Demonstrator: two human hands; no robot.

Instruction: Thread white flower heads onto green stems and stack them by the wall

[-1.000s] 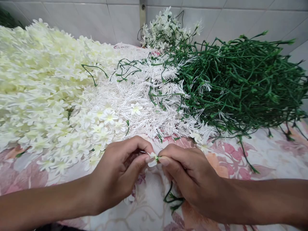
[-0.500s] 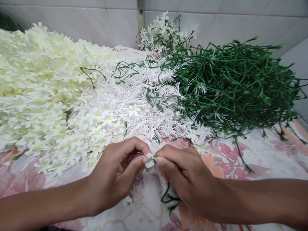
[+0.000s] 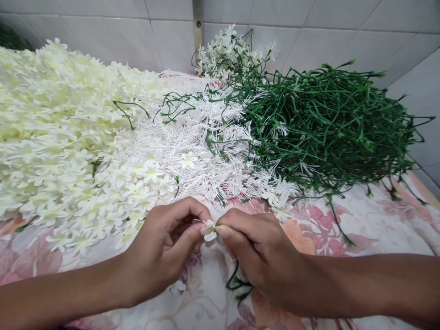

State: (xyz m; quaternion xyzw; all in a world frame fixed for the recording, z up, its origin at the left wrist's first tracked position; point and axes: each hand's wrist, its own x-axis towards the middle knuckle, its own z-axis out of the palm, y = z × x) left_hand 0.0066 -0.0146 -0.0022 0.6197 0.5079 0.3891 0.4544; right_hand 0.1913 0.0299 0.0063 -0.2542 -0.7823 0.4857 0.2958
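Observation:
A small white artificial flower (image 3: 210, 234) is between my two hands, low in the middle of the head view. My left hand (image 3: 172, 252) pinches its petals between thumb and forefinger. With thumb and forefinger closed, my right hand (image 3: 261, 252) grips the green plastic stem (image 3: 233, 279) right behind the petals. That stem comes out below my right hand and ends in several green tips. The fingertips of both hands almost meet at the flower, and the fingers partly hide it.
Cream-white flower heads (image 3: 62, 137) lie heaped at left. White thin stamens (image 3: 192, 142) spread over the middle. A green stem pile (image 3: 337, 123) is at right, with a finished-looking flower bunch (image 3: 227, 55) behind. Beneath is a floral cloth (image 3: 395, 229); a tiled wall (image 3: 110, 36) stands behind.
The whole view has shifted slightly, with the piles now a little lower and further left. Both hands keep their pinch on the flower and stem.

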